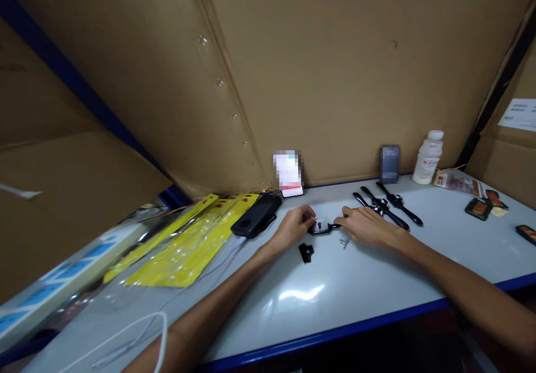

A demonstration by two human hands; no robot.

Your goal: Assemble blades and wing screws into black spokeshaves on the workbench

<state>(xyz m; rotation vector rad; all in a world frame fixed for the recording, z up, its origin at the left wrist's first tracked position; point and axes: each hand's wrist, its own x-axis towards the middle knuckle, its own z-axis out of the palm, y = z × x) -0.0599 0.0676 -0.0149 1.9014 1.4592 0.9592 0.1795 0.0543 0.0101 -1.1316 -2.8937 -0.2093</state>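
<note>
A black spokeshave (325, 230) lies low over the grey table between my two hands, a silver blade with a dark slot on its middle. My left hand (294, 226) is closed at its left side, fingertips at the blade's edge and the left handle hidden. My right hand (363, 225) grips the right handle. Just in front of the spokeshave is a loose black cap plate (306, 253), close to my left hand. Small silver screws (344, 243) rest below my right hand. Three more black spokeshaves (387, 205) lie together beyond my right hand.
Yellow-backed plastic packages (184, 244) and a black power bank (257, 215) with a cable are on the left, beside a long white box (62, 275). Two phones (288, 171) lean against the cardboard wall. A bottle (427, 158) and small packets (478, 208) stand or lie right.
</note>
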